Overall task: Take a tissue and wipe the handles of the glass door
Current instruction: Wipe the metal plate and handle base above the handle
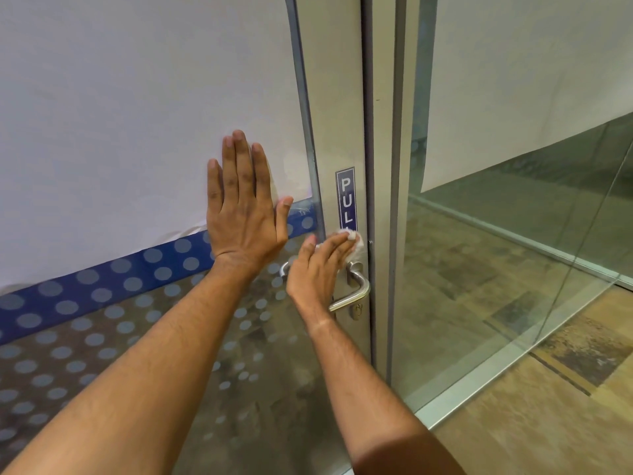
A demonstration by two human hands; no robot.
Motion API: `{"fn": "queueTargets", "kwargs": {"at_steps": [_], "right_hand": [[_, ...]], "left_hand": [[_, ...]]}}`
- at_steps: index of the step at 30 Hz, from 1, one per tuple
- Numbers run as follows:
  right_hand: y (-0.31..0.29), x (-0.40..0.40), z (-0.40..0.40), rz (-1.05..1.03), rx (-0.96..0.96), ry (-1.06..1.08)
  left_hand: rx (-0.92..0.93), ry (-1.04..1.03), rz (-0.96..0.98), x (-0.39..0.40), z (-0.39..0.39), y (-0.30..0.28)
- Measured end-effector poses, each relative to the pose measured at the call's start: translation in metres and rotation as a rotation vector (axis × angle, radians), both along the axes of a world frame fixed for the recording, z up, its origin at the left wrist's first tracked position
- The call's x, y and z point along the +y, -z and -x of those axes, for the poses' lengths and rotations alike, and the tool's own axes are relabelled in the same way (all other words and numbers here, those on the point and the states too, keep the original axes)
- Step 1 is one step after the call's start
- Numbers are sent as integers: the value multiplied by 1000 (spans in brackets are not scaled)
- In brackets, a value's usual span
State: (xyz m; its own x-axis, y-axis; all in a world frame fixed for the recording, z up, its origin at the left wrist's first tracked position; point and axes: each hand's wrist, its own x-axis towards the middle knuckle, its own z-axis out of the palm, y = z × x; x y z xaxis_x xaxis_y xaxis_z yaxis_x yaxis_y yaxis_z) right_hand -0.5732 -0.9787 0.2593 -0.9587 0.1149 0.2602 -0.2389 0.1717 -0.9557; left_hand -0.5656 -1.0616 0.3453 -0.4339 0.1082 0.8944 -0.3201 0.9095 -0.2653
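Tissue (356,242): white, crumpled, pressed against the door frame just above the handle, mostly covered. Handle (356,292): brushed-metal lever, angled down to the left, mounted on the grey frame of the glass door (260,354), above a keyhole.

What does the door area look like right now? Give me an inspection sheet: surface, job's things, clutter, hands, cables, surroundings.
Surface: glass door with dotted frosting, a blue band and white sheet covering the upper pane; metal frame carries a PULL sticker.
Job's things: white tissue pressed to the frame just above the metal lever handle, partly covering the sticker's bottom.
Clutter: nothing seen.
Hands: left hand flat and open against the pane; right hand holds the tissue under its fingertips, in front of the handle.
Cables: nothing seen.
Surroundings: fixed glass panel to the right, floor visible beyond it.
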Motion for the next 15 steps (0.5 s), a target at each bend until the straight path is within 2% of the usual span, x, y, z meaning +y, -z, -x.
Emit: {"fn": "queueTargets", "kwargs": {"at_steps": [3,5,8,10,12,15], "right_hand": [[-6,-2,1,89,-139,-31],[-23,-1,3,87,-49,-24],[-51,6,13,-8,220,32],[-50,16,17,-102,300,52],[-36,25,15,-195,320,36],[-5,28,2,-270,252,24]], "left_hand": [[5,-3,-3,1,-1,0],[5,-2,-6,2,-1,0],[6,-14,-4,2,1,0],[-2,-17,-6,1,-1,0],[2,-25,-2,1,0,0],[-12,-17,-17,1,-1,-1]]}}
